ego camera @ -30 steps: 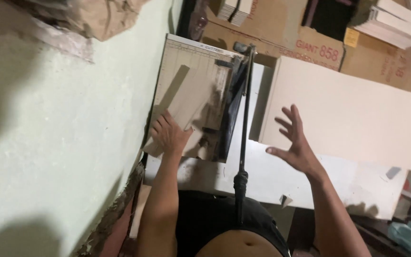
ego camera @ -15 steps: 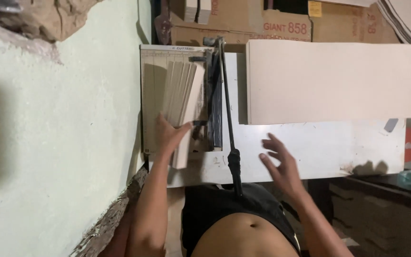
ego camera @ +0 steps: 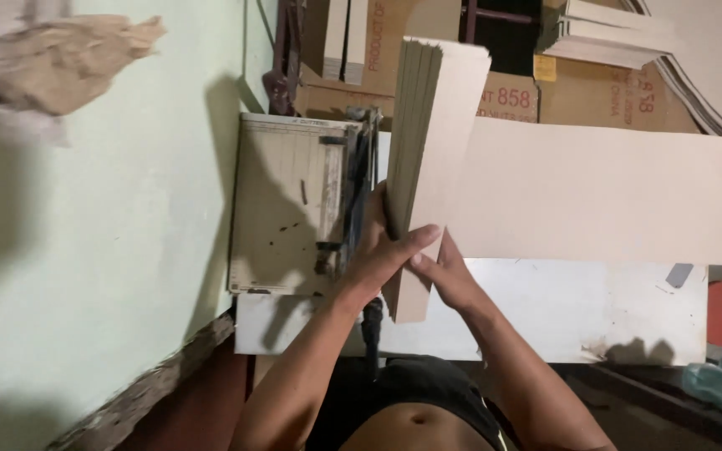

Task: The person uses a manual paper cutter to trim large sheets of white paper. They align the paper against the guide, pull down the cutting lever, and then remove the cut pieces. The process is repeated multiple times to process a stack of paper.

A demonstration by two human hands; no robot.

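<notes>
I am seeing two bare forearms coming up from the bottom of the head view, with no sleeves, watch or bands showing on either. The left hand (ego camera: 382, 259) and right hand (ego camera: 453, 280) are wearing no gloves or rings. Below them, black shorts (ego camera: 428, 384) are showing, with a bare midriff beneath the waistband.

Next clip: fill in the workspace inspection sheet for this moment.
Surface: white tabletop, scuffed, against a pale green wall.
Job's things: stack of tan card strips held upright; paper cutter, its board bare.
Clutter: large cream sheet lying on the table.
Grippers: left hand and right hand both grip the stack's lower end.
Cables: nothing seen.
Surroundings: cardboard boxes behind; crumpled brown paper upper left.
</notes>
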